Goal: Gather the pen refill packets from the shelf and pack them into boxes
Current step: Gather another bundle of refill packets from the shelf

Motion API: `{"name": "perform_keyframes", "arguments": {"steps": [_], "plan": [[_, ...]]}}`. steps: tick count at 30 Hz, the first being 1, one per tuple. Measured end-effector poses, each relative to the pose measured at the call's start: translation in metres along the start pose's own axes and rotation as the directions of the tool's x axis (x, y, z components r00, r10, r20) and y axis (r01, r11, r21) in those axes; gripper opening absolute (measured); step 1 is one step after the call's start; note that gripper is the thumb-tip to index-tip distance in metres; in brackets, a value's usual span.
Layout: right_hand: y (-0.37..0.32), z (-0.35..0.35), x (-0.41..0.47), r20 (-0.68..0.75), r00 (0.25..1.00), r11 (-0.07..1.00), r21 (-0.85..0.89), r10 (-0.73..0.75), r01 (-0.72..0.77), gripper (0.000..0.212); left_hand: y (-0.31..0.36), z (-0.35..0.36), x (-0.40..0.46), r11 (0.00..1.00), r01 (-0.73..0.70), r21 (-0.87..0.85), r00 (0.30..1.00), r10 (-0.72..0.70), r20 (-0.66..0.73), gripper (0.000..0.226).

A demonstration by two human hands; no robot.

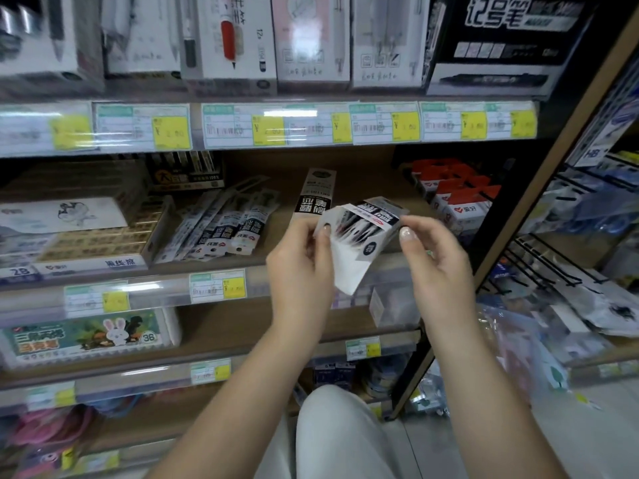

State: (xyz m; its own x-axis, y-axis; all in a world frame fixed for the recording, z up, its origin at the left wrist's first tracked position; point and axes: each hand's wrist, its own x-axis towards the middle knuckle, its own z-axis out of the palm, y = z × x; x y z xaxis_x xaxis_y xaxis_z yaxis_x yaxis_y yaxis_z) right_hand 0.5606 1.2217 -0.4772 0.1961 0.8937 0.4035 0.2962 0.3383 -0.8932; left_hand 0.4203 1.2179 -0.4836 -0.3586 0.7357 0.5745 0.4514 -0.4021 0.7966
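A person stands at a stationery shelf (221,261), holding a small white box (359,236) in front of its middle level. The left hand (301,261) pinches the box's left edge between thumb and curled fingers. The right hand (432,257) pinches its right corner the same way. The box's top end is open, with dark-printed refill packets showing inside (the print is too blurred to read). Left of the box, loose pen refill packets (228,223) lie fanned on the shelf board. Just behind the box, another narrow packet (316,191) stands upright against the back. Right of the box sit red-and-white cartons (456,198). Above the box, yellow price tags (266,127) line the shelf edge.
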Motion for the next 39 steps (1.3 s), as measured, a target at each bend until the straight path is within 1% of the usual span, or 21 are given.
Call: {"name": "perform_keyframes", "arguments": {"steps": [3, 5, 8, 12, 14, 16, 18, 19, 22, 24, 26, 28, 29, 31, 33, 35, 39], "plan": [[0.007, 0.008, 0.007, 0.077, 0.997, 1.000, -0.015, 0.026, -0.025, 0.038, -0.010, 0.026, -0.001, 0.998, 0.060, -0.023, 0.998, -0.059, 0.033, 0.015], [0.011, 0.011, 0.011, 0.142, 0.989, 0.994, -0.107, 0.048, -0.033, 0.045, -0.014, 0.041, 0.000, 0.990, 0.131, -0.042, 0.988, -0.127, 0.083, 0.013], [0.016, 0.013, 0.020, 0.143, 0.987, 0.964, -0.265, 0.073, -0.033, 0.052, -0.020, 0.056, 0.003, 0.983, 0.181, -0.013, 0.966, -0.176, 0.188, 0.010], [0.026, 0.011, 0.034, 0.113, 0.988, 0.920, -0.388, 0.109, -0.058, 0.053, -0.022, 0.059, 0.008, 0.992, 0.081, 0.096, 0.910, -0.113, 0.399, 0.006], [0.031, 0.011, 0.038, 0.104, 0.988, 0.902, -0.429, 0.111, -0.056, 0.053, -0.021, 0.052, 0.010, 0.988, 0.032, 0.150, 0.888, -0.097, 0.449, 0.016], [0.031, 0.014, 0.038, 0.094, 0.993, 0.887, -0.462, 0.071, -0.019, 0.052, -0.019, 0.038, 0.012, 0.987, 0.020, 0.158, 0.907, -0.085, 0.412, 0.023], [0.029, 0.020, 0.035, 0.076, 0.997, 0.870, -0.492, 0.014, 0.025, 0.049, -0.021, 0.018, 0.016, 0.984, -0.003, 0.177, 0.948, -0.054, 0.313, 0.022], [0.027, 0.024, 0.033, 0.067, 0.998, 0.864, -0.502, -0.010, 0.043, 0.048, -0.023, 0.007, 0.020, 0.975, -0.017, 0.223, 0.965, -0.043, 0.258, 0.021], [0.020, 0.036, 0.029, 0.026, 0.991, 0.844, -0.522, -0.132, 0.126, 0.042, -0.041, -0.027, 0.043, 0.887, -0.008, 0.461, 0.996, -0.035, 0.083, 0.015], [0.016, 0.044, 0.030, 0.010, 0.977, 0.810, -0.558, -0.213, 0.182, 0.041, -0.059, -0.046, 0.064, 0.809, 0.054, 0.586, 0.996, -0.087, 0.028, 0.024], [0.012, 0.052, 0.031, 0.028, 0.971, 0.803, -0.558, -0.236, 0.211, 0.042, -0.077, -0.055, 0.084, 0.721, 0.104, 0.685, 0.972, -0.219, 0.083, 0.042], [0.008, 0.059, 0.032, 0.052, 0.968, 0.816, -0.528, -0.245, 0.235, 0.042, -0.091, -0.055, 0.100, 0.577, 0.122, 0.808, 0.898, -0.411, 0.158, 0.063], [0.007, 0.063, 0.032, 0.063, 0.965, 0.820, -0.515, -0.254, 0.249, 0.041, -0.096, -0.054, 0.106, 0.525, 0.106, 0.845, 0.859, -0.476, 0.189, 0.071], [0.007, 0.068, 0.030, 0.083, 0.960, 0.825, -0.495, -0.268, 0.273, 0.041, -0.106, -0.048, 0.112, 0.498, 0.074, 0.864, 0.814, -0.531, 0.236, 0.079], [0.008, 0.073, 0.027, 0.097, 0.958, 0.824, -0.492, -0.269, 0.281, 0.040, -0.113, -0.044, 0.113, 0.493, 0.057, 0.868, 0.801, -0.542, 0.255, 0.077], [0.010, 0.075, 0.023, 0.113, 0.956, 0.816, -0.500, -0.272, 0.291, 0.039, -0.116, -0.044, 0.112, 0.476, 0.050, 0.878, 0.818, -0.524, 0.237, 0.068], [0.012, 0.076, 0.017, 0.142, 0.950, 0.807, -0.501, -0.280, 0.312, 0.037, -0.109, -0.042, 0.108, 0.387, -0.021, 0.922, 0.857, -0.468, 0.216, 0.048]]}}
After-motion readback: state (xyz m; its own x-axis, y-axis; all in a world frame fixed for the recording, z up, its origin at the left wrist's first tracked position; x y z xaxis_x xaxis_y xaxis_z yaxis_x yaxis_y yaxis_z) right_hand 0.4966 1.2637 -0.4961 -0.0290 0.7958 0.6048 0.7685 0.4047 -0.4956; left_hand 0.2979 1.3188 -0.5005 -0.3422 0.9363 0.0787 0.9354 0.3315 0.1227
